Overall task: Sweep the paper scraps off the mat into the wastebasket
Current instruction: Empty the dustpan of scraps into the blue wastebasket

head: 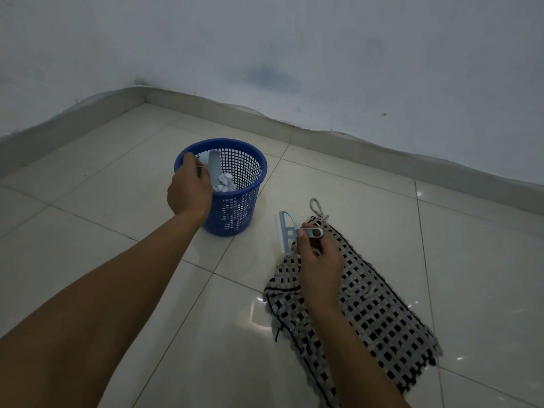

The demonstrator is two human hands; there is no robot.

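1. Left hand (pixel 188 192) is over the near-left rim of the blue wastebasket (pixel 235 213), fingers closed on a pale dustpan (pixel 214 169) tipped down into the opening.
2. Paper scraps (pixel 225 184) lie inside the wastebasket, white and crumpled, some showing through the mesh wall. No loose scraps can be made out on the mat (pixel 362 304) or on the floor (pixel 117 219) around it; the mat's weave is blurred and its part under the right arm is hidden, so small bits could be missed.
3. Right hand (pixel 319 260) rests on the far end of the mat, fingers pinched around the handle of a small pale brush (pixel 287 234). Bristle edge faces left, at the mat's far-left edge.
4. Mat lies to the right of the wastebasket and nearer, apart from it, with a cord loop at its far end.
5. Handling judgement: scraps are very light, soft, and likely to drift or catch in the open weave, so short strokes toward the pan suit them. Dustpan looks thin, rigid plastic; hold at the handle. Mat is limp and would bunch if pushed hard.
6. Judged stage: emptying the pan, task near its end.
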